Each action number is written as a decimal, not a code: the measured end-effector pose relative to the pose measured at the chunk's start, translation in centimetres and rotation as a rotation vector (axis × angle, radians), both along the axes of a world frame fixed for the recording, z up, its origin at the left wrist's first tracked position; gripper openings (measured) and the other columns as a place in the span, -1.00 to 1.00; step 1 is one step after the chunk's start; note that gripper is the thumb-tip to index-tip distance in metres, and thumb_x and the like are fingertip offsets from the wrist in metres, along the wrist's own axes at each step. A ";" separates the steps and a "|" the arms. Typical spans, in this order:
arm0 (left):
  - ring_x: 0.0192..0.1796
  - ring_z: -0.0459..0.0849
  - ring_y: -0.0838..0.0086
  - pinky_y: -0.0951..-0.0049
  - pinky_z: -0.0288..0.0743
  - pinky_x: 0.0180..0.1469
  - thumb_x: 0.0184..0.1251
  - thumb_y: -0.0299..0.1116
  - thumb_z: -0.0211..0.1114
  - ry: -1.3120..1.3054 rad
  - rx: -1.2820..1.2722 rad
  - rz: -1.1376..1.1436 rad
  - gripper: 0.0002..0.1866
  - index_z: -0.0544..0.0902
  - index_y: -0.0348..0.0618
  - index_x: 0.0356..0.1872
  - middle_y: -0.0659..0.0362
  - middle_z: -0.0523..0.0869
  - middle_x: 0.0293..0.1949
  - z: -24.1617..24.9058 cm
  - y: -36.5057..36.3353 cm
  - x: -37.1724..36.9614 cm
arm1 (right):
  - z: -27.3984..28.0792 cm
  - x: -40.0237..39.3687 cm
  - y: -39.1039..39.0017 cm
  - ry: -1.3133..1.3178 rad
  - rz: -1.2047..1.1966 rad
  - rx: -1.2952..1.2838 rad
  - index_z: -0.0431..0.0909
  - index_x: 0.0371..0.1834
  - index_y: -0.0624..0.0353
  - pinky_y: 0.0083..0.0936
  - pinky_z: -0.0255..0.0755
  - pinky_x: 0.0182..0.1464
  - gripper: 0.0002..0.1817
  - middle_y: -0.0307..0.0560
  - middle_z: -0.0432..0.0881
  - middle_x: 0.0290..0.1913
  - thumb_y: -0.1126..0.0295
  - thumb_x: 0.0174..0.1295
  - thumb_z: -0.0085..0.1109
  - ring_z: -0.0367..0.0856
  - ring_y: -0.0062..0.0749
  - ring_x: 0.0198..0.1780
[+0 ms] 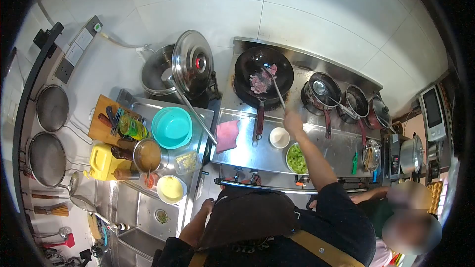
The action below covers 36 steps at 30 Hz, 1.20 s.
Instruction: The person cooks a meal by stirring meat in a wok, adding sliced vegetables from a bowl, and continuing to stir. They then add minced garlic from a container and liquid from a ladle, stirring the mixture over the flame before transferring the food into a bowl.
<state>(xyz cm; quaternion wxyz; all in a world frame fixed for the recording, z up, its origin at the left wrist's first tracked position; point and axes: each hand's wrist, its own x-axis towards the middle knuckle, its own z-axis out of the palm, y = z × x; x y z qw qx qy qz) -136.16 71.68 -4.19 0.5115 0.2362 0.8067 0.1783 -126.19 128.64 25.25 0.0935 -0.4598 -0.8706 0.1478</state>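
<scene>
My right hand point(293, 122) is closed around the handle of a long metal cooking utensil point(277, 89). The utensil reaches into a black wok point(242, 69) on the stove, among pinkish pieces of meat point(260, 83); its head is hard to make out. A white bowl point(279, 138) stands beside my right hand, and a bowl of cut green vegetables point(297, 159) sits below my forearm. Low at my side, my left hand point(206, 208) is near the counter's front edge, its fingers mostly hidden. A pink cloth point(227, 136) lies on the steel left of the wok handle.
Several pans, including a black pan point(326, 85), stand right of the wok. On the left are a large pot point(157, 71) with a tilted lid point(193, 62), a turquoise basin point(171, 141), a yellow jug point(105, 160) and a sink point(143, 207). Another person point(376, 212) is at lower right.
</scene>
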 end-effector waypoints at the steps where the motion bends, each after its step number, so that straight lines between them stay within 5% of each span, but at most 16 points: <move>1: 0.18 0.62 0.06 0.25 0.45 0.23 0.35 -0.13 0.20 0.015 0.009 0.044 -0.55 0.64 -0.27 0.08 -0.14 0.67 0.07 1.2 0.6 0.1 | 0.6 0.0 0.1 -0.030 0.034 0.029 0.55 -0.15 0.21 0.08 0.50 -0.15 -0.78 0.29 0.67 -0.32 0.31 0.31 0.03 0.66 0.26 -0.19; 6: 0.19 0.61 0.05 0.25 0.44 0.26 0.34 -0.11 0.21 -0.008 -0.014 0.009 -0.54 0.63 -0.23 0.12 -0.14 0.66 0.10 0.7 2.2 -1.3 | 5.5 -1.4 2.2 -0.314 0.259 0.109 0.53 -0.05 0.15 -0.05 0.58 -0.13 -0.73 0.20 0.71 -0.26 0.38 0.19 0.08 0.71 0.15 -0.20; 12: 0.19 0.61 0.05 0.25 0.43 0.26 0.35 -0.10 0.19 -0.086 -0.066 0.085 -0.54 0.64 -0.22 0.11 -0.12 0.66 0.11 0.1 2.6 -1.5 | 11.4 -1.6 5.1 -0.537 0.434 0.121 0.65 -0.21 0.21 -0.10 0.60 -0.14 -0.78 0.16 0.73 -0.27 0.36 0.17 0.12 0.73 0.07 -0.18; 16: 0.15 0.64 0.07 0.24 0.47 0.20 0.34 -0.11 0.18 -0.037 -0.043 0.076 -0.55 0.66 -0.23 0.08 -0.12 0.68 0.07 1.2 2.5 -1.2 | 10.8 -0.2 6.6 -0.216 0.387 -0.037 0.66 -0.08 0.25 -0.12 0.58 -0.21 -0.71 0.24 0.71 -0.33 0.36 0.22 0.09 0.74 0.02 -0.24; 19: 0.07 0.68 0.06 0.20 0.52 0.10 0.34 -0.11 0.17 -0.062 0.037 0.131 -0.58 0.68 -0.23 0.00 -0.15 0.70 0.00 1.0 1.1 -0.1 | 14.0 -0.6 3.0 -0.054 0.053 -0.315 0.64 -0.04 0.26 -0.17 0.55 -0.29 -0.70 0.25 0.68 -0.38 0.33 0.28 0.07 0.73 0.02 -0.34; 25: -0.06 0.72 0.04 0.15 0.52 -0.05 0.34 -0.08 0.15 -0.041 0.017 0.027 -0.60 0.72 -0.25 -0.23 -0.16 0.74 -0.15 2.6 0.3 -0.4 | 9.0 -0.8 4.4 0.171 -0.050 -0.547 0.62 -0.04 0.32 -0.27 0.50 -0.39 -0.69 0.26 0.69 -0.39 0.31 0.33 0.06 0.71 -0.01 -0.46; 29: -0.11 0.72 0.05 0.18 0.50 -0.05 0.35 -0.10 0.14 0.087 0.123 -0.025 -0.61 0.72 -0.26 -0.28 -0.14 0.74 -0.20 2.1 0.3 -1.3 | 9.1 -0.1 3.2 0.009 0.037 -0.347 0.64 -0.10 0.35 -0.15 0.55 -0.22 -0.68 0.31 0.68 -0.35 0.29 0.33 0.07 0.72 0.10 -0.32; 36: -0.18 0.71 0.12 0.22 0.50 -0.07 0.36 -0.16 0.16 -0.049 0.118 0.208 -0.65 0.72 -0.26 -0.16 -0.10 0.75 -0.23 -0.7 0.2 -0.8 | 7.5 0.8 1.6 -0.100 0.110 -0.139 0.67 -0.14 0.30 0.02 0.50 -0.02 -0.68 0.39 0.66 -0.26 0.26 0.32 0.08 0.66 0.27 -0.13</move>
